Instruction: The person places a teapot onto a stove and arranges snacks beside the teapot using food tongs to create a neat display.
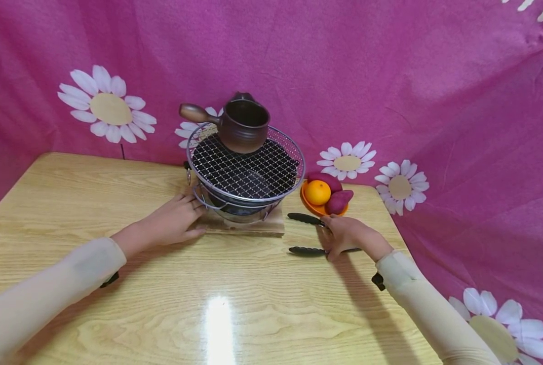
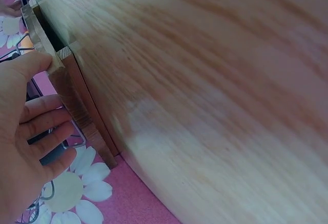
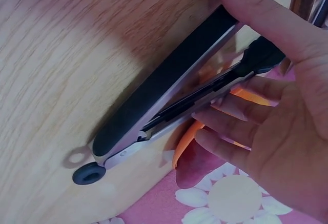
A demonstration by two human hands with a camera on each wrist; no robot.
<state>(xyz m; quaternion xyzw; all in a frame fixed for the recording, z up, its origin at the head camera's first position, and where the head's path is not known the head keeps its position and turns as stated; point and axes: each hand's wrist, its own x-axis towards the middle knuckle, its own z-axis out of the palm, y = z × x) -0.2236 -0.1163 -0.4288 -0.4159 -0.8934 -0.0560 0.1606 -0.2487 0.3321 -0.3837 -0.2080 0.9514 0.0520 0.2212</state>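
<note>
My left hand rests at the left side of a wooden board under a round tabletop grill. In the left wrist view its thumb lies on the board's edge, while its fingers hang relaxed beside it. A dark brown side-handled pot sits on the grill's wire mesh. To the right, my right hand holds black-and-steel tongs, thumb on one arm and fingers against the other. The black tips of the tongs are spread apart and point left.
Behind the right hand an orange plate bears an orange fruit and purple-red sweet potatoes. A pink cloth with white flowers hangs behind and to the right of the wooden table.
</note>
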